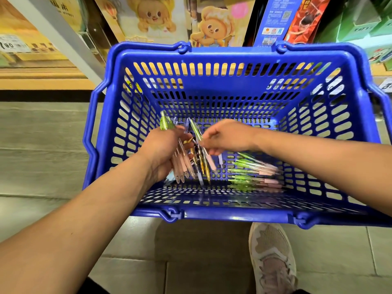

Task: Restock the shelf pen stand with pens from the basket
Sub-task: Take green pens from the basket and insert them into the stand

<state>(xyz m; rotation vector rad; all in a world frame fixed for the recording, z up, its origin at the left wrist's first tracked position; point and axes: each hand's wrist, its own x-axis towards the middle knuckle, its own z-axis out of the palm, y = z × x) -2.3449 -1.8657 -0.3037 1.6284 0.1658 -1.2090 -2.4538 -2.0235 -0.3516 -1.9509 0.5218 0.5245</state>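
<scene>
Down at the bottom, a pale shoe [273, 257] was planted on the tiled floor [201, 272], and both bare forearms reached forward over the near rim of the blue basket [233, 216]. Inside it, the left hand [163, 149] was clenched round a bundle of pens [184, 166], tips fanned down towards the basket floor and green tops sticking up past the knuckles. Right beside it, the right hand [224, 137] pinched a single pen [212, 163] between fingertips, angled steeply and touching the bundle. It looked like a pen being fed into the fistful.

Here was the relation that mattered. The loose pens [254, 172] lay flat on the basket floor to the right of the bundle, under the right forearm. Their long axes ran across the basket, pink grips pointing right. The right hand was plainly the nearer one, so the next pick was likely its job, taken across the barrel.

Beyond the far rim stood a wooden shelf [42, 81] and cartoon boxes [214, 26]. No pen stand was in sight.
</scene>
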